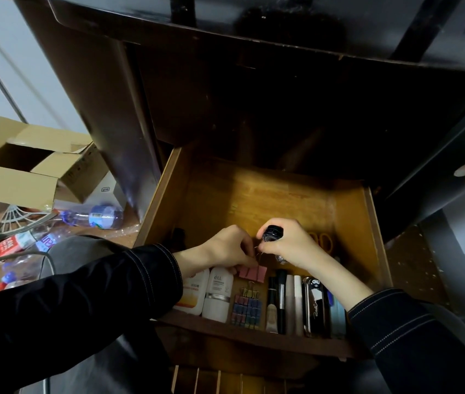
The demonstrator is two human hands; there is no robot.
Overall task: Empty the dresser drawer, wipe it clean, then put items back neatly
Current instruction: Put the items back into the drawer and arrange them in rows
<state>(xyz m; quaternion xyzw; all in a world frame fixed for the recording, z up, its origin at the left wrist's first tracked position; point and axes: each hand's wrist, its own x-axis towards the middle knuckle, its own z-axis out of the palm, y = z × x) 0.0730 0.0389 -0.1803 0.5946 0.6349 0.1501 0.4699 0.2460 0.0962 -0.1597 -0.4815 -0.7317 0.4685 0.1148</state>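
Observation:
The wooden drawer (254, 194) stands pulled out from the dark dresser. My left hand (225, 248) reaches in and pinches the wire handles of pink binder clips (252, 272). My right hand (288, 243) grips a small dark round jar (272, 233) and also touches the clips' handles. Along the drawer's front edge lie an orange-and-white bottle (194, 291), a white bottle (218, 294), a cluster of coloured binder clips (247, 307), dark and white tubes (282, 300) and a black glossy case (316, 305). Orange scissor handles (323, 241) peek out behind my right hand.
The back half of the drawer is bare wood. On the floor to the left lie an open cardboard box (26, 166), plastic bottles (95, 216), a white fan (18, 217) and other clutter. The dresser top (254, 24) overhangs above.

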